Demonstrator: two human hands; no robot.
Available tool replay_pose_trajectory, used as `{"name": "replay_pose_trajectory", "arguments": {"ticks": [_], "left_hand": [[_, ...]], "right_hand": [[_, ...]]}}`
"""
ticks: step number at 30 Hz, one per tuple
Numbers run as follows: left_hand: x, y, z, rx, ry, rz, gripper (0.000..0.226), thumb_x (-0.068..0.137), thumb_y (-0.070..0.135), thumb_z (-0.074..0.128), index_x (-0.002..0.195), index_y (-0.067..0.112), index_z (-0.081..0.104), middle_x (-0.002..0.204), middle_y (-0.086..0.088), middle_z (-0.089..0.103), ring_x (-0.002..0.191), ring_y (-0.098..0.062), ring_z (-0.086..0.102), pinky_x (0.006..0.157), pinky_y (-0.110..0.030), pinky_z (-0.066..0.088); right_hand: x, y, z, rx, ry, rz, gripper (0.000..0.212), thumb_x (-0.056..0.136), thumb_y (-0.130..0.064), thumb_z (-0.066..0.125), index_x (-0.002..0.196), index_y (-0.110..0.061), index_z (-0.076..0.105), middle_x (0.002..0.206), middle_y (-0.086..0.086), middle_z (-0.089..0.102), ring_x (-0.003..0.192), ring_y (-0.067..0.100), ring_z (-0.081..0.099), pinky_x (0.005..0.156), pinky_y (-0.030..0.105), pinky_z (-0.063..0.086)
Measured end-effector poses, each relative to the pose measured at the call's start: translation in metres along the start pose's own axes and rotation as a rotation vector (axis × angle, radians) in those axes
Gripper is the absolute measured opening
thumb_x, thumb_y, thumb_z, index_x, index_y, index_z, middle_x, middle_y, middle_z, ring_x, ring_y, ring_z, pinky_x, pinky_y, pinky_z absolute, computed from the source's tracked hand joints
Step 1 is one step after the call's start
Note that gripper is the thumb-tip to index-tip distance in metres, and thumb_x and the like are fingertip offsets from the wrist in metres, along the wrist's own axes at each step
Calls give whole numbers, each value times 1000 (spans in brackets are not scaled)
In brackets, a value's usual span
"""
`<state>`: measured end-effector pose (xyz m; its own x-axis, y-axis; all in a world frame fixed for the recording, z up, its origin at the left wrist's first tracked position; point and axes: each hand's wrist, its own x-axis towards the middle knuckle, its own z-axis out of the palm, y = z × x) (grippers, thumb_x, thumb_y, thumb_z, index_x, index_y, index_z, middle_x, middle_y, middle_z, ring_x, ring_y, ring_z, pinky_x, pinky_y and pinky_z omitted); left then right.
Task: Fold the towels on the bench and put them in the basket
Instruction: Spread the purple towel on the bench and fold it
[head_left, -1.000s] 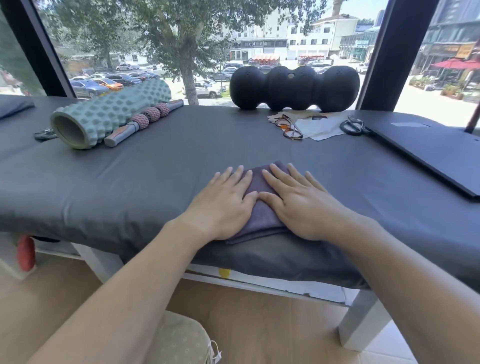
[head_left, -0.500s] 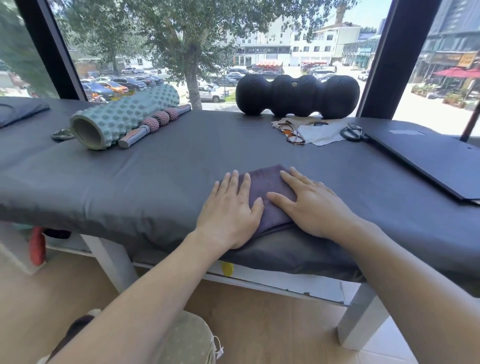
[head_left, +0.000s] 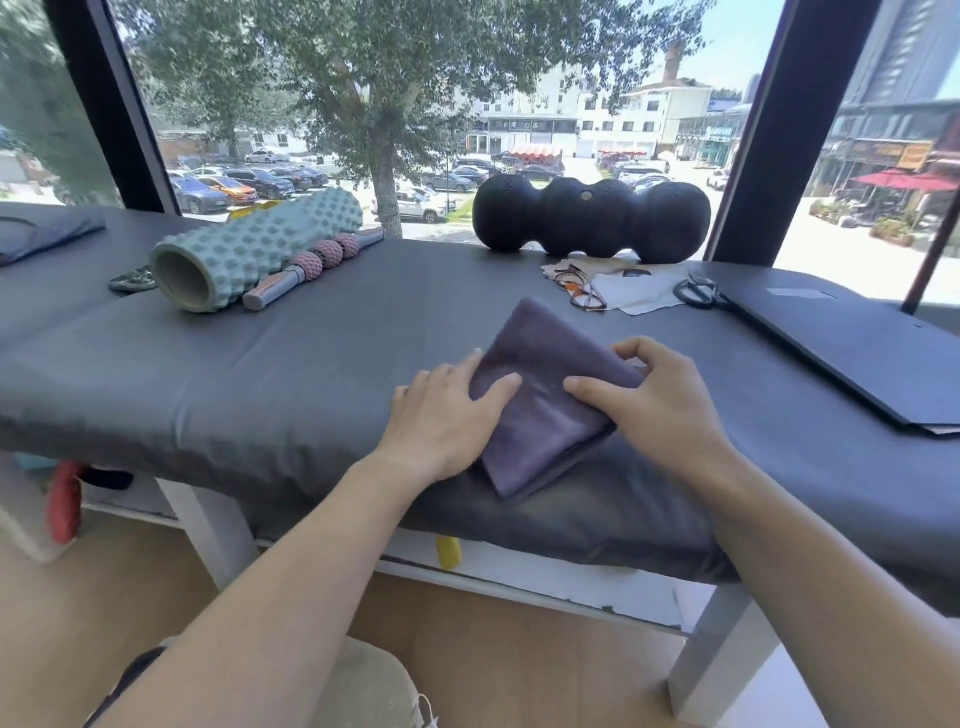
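Observation:
A folded purple-grey towel (head_left: 540, 395) lies near the front edge of the grey padded bench (head_left: 260, 374), turned like a diamond. My left hand (head_left: 441, 415) grips its left edge, thumb on top and fingers tucked under. On the other side my right hand (head_left: 654, 400) clasps the right edge with curled fingers. The towel's near corner (head_left: 511, 480) hangs slightly past the bench's rounded front. No basket shows clearly; a pale fabric object (head_left: 363, 686) sits on the floor below.
At the back left lie a teal foam roller (head_left: 254, 249) and a pink massage stick (head_left: 317, 262). A black peanut roller (head_left: 592, 221) stands by the window. Glasses (head_left: 582, 286) on a cloth, scissors (head_left: 698, 293) and a dark board (head_left: 852, 343) are to the right.
Both hands went from pressing flat on the towel to gripping its left and right edges. The towel shows more and looks slightly raised.

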<state>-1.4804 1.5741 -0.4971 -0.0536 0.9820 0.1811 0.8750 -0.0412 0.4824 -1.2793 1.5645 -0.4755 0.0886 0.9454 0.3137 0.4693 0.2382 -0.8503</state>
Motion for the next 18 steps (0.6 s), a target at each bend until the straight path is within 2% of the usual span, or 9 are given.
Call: {"name": "replay_pose_trajectory", "arguments": {"ticks": [2, 3, 5, 7, 9, 12, 13, 16, 18], "left_hand": [[0, -2, -15, -215, 20, -63, 79, 84, 84, 39, 145, 35, 48, 130, 1, 64, 127, -23, 54, 112, -42, 34], [0, -2, -22, -379, 12, -77, 75, 80, 84, 46, 135, 35, 57, 121, 3, 67, 118, -19, 59, 105, -36, 41], [-2, -2, -30, -656, -67, -49, 56, 83, 73, 58, 119, 31, 69, 112, 10, 73, 104, -11, 65, 89, -28, 45], [-2, -1, -30, -822, -183, 13, 42, 90, 56, 63, 116, 24, 72, 111, 8, 76, 104, -11, 70, 91, -32, 50], [1, 0, -25, -979, -260, 4, 35, 94, 38, 64, 119, 16, 71, 114, 1, 76, 104, -16, 72, 91, -31, 56], [6, -3, -19, -1072, -247, -61, 29, 94, 24, 67, 119, 9, 71, 113, -6, 76, 92, -16, 72, 70, -26, 59], [8, -5, -17, -1073, -235, -78, 30, 93, 21, 68, 119, 5, 70, 113, -10, 75, 92, -19, 72, 71, -30, 61], [15, -13, -13, -1086, -235, -116, 37, 91, 15, 71, 122, -4, 64, 118, -19, 72, 101, -30, 70, 93, -49, 55], [20, -19, -12, -1093, -237, -122, 41, 90, 11, 71, 125, -7, 60, 117, -19, 72, 108, -33, 69, 101, -52, 52]], "right_hand": [[6, -4, -7, 211, 30, 15, 22, 75, -19, 86, 91, -22, 71, 83, -7, 74, 75, 2, 67, 71, 24, 54], [10, -4, -11, 335, 8, 37, 23, 76, -13, 84, 95, -19, 73, 90, -2, 76, 84, 9, 71, 78, 30, 58], [17, -4, -19, 535, -100, 102, 28, 81, -7, 79, 108, -11, 73, 105, 8, 77, 102, 22, 73, 91, 40, 58], [22, -2, -20, 634, -212, 163, 32, 85, -7, 75, 117, -8, 71, 114, 11, 75, 111, 27, 70, 99, 44, 54], [27, 2, -16, 672, -270, 208, 32, 88, -9, 72, 120, -8, 69, 117, 10, 74, 114, 27, 68, 101, 42, 53], [34, 7, -11, 652, -345, 244, 29, 93, -14, 68, 122, -9, 68, 119, 10, 73, 113, 26, 69, 100, 42, 53], [35, 8, -10, 616, -390, 249, 31, 93, -15, 68, 124, -10, 67, 120, 9, 73, 113, 25, 69, 101, 42, 53], [40, 12, -9, 499, -554, 252, 40, 90, -11, 71, 129, -14, 63, 121, 7, 73, 113, 25, 69, 101, 44, 52], [43, 15, -8, 480, -625, 249, 48, 87, 0, 71, 132, -14, 60, 123, 9, 72, 115, 25, 68, 101, 44, 51]]}}
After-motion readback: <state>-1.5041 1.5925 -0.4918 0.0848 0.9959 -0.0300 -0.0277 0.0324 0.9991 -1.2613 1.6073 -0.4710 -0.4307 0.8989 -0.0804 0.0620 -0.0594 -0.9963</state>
